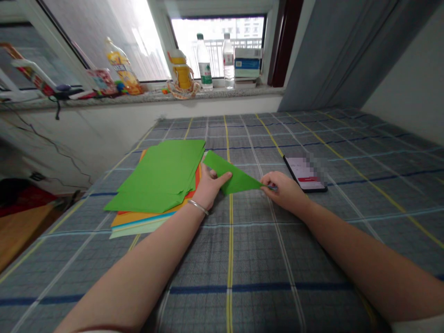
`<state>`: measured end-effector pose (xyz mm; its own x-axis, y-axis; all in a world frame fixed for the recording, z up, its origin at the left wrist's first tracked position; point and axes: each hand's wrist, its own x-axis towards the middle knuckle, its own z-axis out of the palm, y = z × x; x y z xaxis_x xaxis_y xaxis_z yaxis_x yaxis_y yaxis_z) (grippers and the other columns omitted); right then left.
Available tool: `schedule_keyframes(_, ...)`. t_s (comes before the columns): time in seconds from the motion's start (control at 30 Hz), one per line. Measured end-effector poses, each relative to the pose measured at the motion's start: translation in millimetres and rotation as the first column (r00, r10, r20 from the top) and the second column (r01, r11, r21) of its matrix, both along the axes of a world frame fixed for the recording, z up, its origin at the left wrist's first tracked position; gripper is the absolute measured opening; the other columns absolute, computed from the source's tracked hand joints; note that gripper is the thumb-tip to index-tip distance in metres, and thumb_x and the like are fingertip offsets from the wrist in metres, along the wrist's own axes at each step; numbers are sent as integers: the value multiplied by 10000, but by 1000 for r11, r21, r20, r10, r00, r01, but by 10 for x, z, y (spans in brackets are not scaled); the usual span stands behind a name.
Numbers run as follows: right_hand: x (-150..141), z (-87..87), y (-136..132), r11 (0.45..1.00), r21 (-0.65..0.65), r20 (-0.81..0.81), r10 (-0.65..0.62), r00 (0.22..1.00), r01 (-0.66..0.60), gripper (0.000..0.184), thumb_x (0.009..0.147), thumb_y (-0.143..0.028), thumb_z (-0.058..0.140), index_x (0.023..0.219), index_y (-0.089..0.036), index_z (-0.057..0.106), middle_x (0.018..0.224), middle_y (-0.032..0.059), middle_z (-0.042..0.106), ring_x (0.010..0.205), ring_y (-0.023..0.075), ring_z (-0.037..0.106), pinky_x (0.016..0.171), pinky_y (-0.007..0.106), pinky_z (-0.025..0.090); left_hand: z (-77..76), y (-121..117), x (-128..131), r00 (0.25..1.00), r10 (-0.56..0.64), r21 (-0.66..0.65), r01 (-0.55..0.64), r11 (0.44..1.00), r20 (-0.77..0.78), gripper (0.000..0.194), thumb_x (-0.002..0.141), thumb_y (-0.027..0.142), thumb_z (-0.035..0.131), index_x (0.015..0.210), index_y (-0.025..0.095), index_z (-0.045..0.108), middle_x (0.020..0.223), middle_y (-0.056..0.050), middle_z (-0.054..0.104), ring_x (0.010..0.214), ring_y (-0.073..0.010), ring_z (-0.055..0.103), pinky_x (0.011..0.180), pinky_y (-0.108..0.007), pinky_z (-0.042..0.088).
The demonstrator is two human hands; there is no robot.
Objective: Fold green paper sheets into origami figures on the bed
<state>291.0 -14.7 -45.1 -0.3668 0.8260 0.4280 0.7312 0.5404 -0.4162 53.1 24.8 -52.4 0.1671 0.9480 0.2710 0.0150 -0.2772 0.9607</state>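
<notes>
A folded piece of green paper (239,178) stretches between my two hands, narrowing to a point on the right. My left hand (209,185), with a silver bangle at its wrist, grips the wide end; the thumb presses on top and the other fingers are partly hidden. At the narrow tip, my right hand (280,188) is closed in a pinch. A thin, dark bluish thing (273,188) shows at those fingers, too small to name. Left of my left hand lies a stack of coloured paper (157,175), green sheets over orange, blue and pale ones.
A phone (305,173) with its screen lit lies beyond my right hand. Everything rests on a plaid cloth (256,259). Along the windowsill (222,92) stand clear bottles (204,64), a yellow drinking bottle (182,71) and boxes (247,64). A grey curtain (333,55) hangs at right.
</notes>
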Motion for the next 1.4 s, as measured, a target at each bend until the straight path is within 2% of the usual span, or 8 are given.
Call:
schedule_keyframes(0.13, 7, 10, 9, 1000, 31, 23, -2, 1000, 2, 43, 835, -217, 574, 815, -224, 537, 853, 27, 623, 834, 196, 560, 746, 314, 434, 103, -130, 64, 993, -36, -125, 50, 991, 114, 855, 706, 354, 733, 1414, 217, 274, 890, -2, 634, 775, -136, 624, 782, -315, 540)
schedule_keyframes(0.37, -17, 50, -4, 989, 120, 65, -98, 993, 89, 61, 818, -184, 545, 773, -226, 538, 825, 41, 590, 820, 196, 564, 739, 307, 437, 176, -212, 5, 923, -109, 214, 199, 956, -370, 308, 833, 354, 615, 1087, 186, 664, 996, -61, 657, 936, -197, 600, 915, -407, 489)
schedule_keyframes(0.57, -17, 4, -3, 948, -21, 72, -316, 946, 318, 45, 795, -248, 569, 835, -245, 589, 676, -22, 634, 658, 173, 602, 559, 276, 404, 193, -272, 50, 800, -117, 474, 458, 752, -588, 271, 912, 253, 516, 1139, 222, 660, 1137, -82, 635, 1019, -186, 593, 923, -381, 488)
schedule_keyframes(0.67, 11, -43, 37, 970, -26, 60, -240, 969, 242, 166, 821, -260, 553, 968, -230, 625, 894, 29, 707, 851, 207, 644, 720, 324, 488, 211, -302, 77, 634, -116, 453, 656, 604, -764, 412, 880, 121, 480, 1269, 223, 564, 1403, -71, 497, 1237, -205, 483, 1065, -425, 396)
schedule_keyframes(0.8, 44, -104, 100, 998, -9, 84, -56, 995, 57, 298, 842, -240, 524, 1113, -198, 641, 1109, 78, 690, 1069, 237, 599, 958, 411, 458, 202, -325, 117, 443, -148, 305, 787, 536, -884, 583, 748, 16, 487, 1301, 196, 531, 1434, -63, 470, 1388, -214, 317, 1135, -434, 329)
schedule_keyframes(1.07, 30, -107, 71, 999, -46, 144, 11, 989, -4, 417, 841, -223, 502, 1240, -169, 613, 1233, 107, 639, 1191, 253, 534, 1047, 436, 412, 230, -368, 140, 422, -262, 244, 822, 515, -868, 636, 699, 186, 646, 1318, 168, 502, 1361, -52, 547, 1364, -247, 350, 1185, -410, 243)
schedule_keyframes(1.2, 19, -95, 56, 998, -57, 156, 34, 987, -25, 451, 855, -221, 487, 1293, -151, 564, 1294, 114, 598, 1226, 251, 507, 1064, 435, 398, 224, -381, 142, 391, -199, 242, 820, 519, -899, 540, 768, 142, 566, 1303, 188, 511, 1391, -30, 517, 1384, -235, 314, 1183, -394, 238)
schedule_keyframes(1.4, 27, -114, 67, 997, -57, 134, 56, 989, -49, 463, 860, -226, 482, 1313, -142, 525, 1298, 122, 590, 1214, 243, 518, 1058, 450, 399, 154, -393, 146, 370, -15, 262, 685, 680, -929, 592, 783, 86, 476, 1367, 173, 438, 1444, -84, 450, 1364, -278, 343, 1122, -514, 302)
